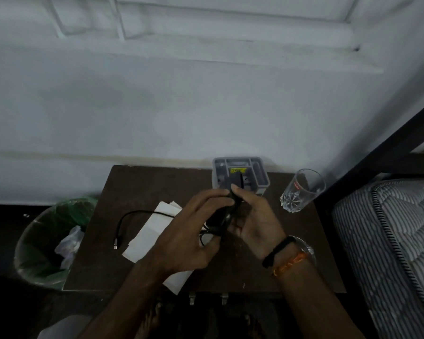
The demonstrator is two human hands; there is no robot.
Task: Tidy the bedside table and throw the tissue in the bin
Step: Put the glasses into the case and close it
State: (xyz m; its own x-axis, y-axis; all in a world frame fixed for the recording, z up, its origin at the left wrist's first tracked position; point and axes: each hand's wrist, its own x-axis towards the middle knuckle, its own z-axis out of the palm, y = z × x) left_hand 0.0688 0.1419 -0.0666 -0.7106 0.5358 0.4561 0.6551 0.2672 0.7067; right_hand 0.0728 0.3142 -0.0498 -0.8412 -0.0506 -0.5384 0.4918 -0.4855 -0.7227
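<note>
Tissue [154, 231] on table, under left hand [184, 238].

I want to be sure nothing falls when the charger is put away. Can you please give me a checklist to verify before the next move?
1. Both hands hold the black charger: left hand and right hand are closed around it. Ok.
2. Cable free to lift: it trails loose over the white tissue, plug end lying on the table. Not ok, it may drag the tissue.
3. Glass out of the way: upright, right of the hands, apart from them. Ok.
4. Grey organizer has room: partly hidden by the charger. Cannot tell.
5. Bin within reach: open, beside the table's left edge. Ok.
</note>
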